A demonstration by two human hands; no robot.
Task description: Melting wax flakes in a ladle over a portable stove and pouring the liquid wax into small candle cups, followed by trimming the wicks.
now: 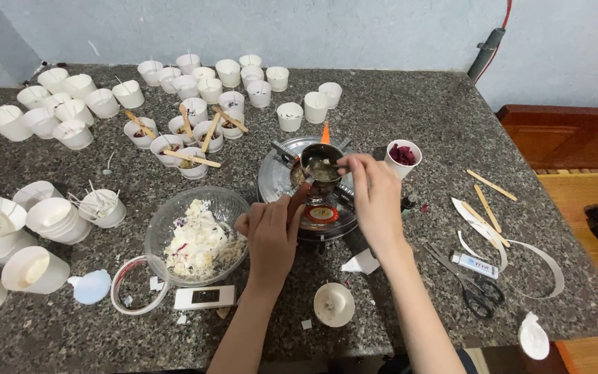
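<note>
Nearest the person, on the speckled stone tabletop [410, 118], a small round white lid [333, 305] lies just below the two hands, with a white rectangular scale [205, 297] to the left of it. The left hand [271, 232] is curled shut around the wooden handle [297, 202] of a small metal pot [321, 163], which sits over a little burner [321, 208] on a round metal tray [271, 181]. The right hand [375, 197] reaches over the pot's rim, its fingertips pinched together on something too small to make out, right above the liquid inside. Just left of the left hand stands a glass bowl [169, 228] of white wax flakes. Just beyond the right hand is a paper cup of dark red petals [403, 156]. To the right of that hand lie scissors [475, 287], a small tube [474, 264] and wooden sticks [489, 208]. Farther off, beyond both hands, many small white cups [209, 90] stand in clusters, some with sticks laid across them.
</note>
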